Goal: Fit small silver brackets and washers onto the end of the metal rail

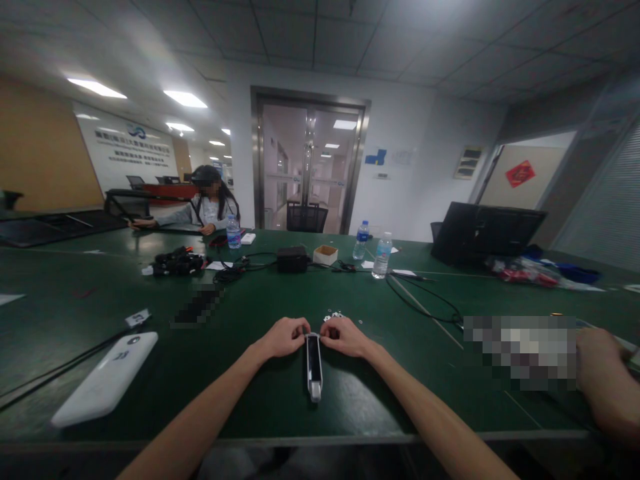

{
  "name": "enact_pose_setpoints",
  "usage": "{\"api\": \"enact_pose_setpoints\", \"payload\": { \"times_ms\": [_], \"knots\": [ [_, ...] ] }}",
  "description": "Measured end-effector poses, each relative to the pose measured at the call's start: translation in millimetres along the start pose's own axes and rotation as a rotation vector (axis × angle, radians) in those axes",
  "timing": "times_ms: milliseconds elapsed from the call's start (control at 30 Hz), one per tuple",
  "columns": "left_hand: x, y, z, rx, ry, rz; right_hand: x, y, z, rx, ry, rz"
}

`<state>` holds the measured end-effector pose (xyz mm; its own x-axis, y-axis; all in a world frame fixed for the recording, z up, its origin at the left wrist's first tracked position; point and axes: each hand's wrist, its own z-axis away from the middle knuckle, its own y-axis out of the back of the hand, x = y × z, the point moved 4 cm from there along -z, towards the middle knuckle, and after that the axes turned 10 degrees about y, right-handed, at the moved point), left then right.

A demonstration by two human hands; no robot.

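A narrow white handheld device point(314, 367) with a long dark strip along its top lies on the green table in front of me, pointing away. At its far end, my left hand point(287, 337) curls its fingers in from the left. From the other side my right hand point(345, 337) does the same, fingertips pinched at that end. Whatever small part may sit between the fingertips is too small to make out. Just beyond my right hand is a little scatter of small white pieces point(333, 315).
A white rounded case point(107, 380) lies at left beside a black cable. Farther back are a black box point(293, 260), an open carton point(325, 255), water bottles point(382, 257) and a monitor point(485, 233). A co-worker's hand point(605, 373) is at right; another person sits far left.
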<state>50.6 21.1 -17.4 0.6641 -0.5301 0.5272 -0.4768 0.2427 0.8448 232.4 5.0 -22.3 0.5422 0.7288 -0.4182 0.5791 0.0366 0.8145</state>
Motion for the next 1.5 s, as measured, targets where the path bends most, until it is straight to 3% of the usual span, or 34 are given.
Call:
{"api": "enact_pose_setpoints", "payload": {
  "times_ms": [1500],
  "knots": [
    [-2.8,-2.4,-1.4,-0.012,0.004,-0.001,5.5,3.0,3.5,-0.011,-0.028,0.016]
  ]
}}
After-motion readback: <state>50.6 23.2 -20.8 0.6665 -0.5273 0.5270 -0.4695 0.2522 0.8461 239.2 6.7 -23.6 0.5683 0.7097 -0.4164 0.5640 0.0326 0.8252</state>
